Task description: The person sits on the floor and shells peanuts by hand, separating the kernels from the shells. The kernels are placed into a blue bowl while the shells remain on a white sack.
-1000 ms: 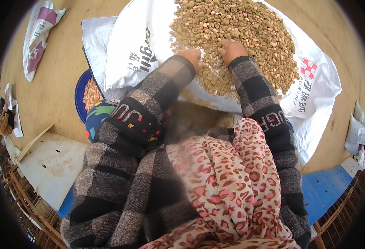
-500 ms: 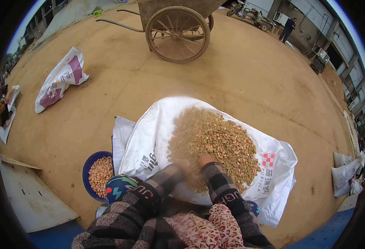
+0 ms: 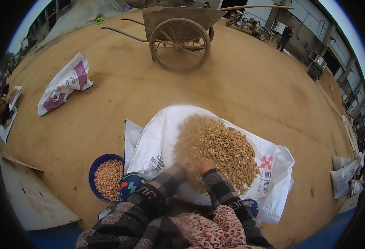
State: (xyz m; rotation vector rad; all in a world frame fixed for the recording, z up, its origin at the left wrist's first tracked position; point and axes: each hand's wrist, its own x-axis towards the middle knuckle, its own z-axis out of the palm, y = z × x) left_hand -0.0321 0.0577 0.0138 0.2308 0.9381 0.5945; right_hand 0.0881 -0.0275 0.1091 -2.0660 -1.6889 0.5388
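Observation:
A heap of brown lumps mixed with pinkish kernels (image 3: 228, 149) lies on a flattened white woven sack (image 3: 269, 199) in front of me. At the heap's near edge is my right hand (image 3: 208, 165), touching the lumps, its fingers mostly hidden. Close beside it, my left hand (image 3: 186, 167) is smeared by motion and a blurred smudge over the lens; its fingers cannot be made out. To the left of the sack stands a dark blue bowl (image 3: 92, 176) full of pinkish-tan kernels that look like shelled peanuts (image 3: 109, 179).
A two-wheeled handcart (image 3: 178, 41) stands ahead on the bare ground. Another white and purple sack (image 3: 65, 85) lies at far left; more sacks (image 3: 342, 178) are at right. A pale board (image 3: 33, 195) is at near left. A person (image 3: 285, 39) stands by the far-right building.
The view has tilted up slightly, so more of the cart shows and the bowl sits farther right in the picture. Both hands remain at the heap's near edge, now closer together.

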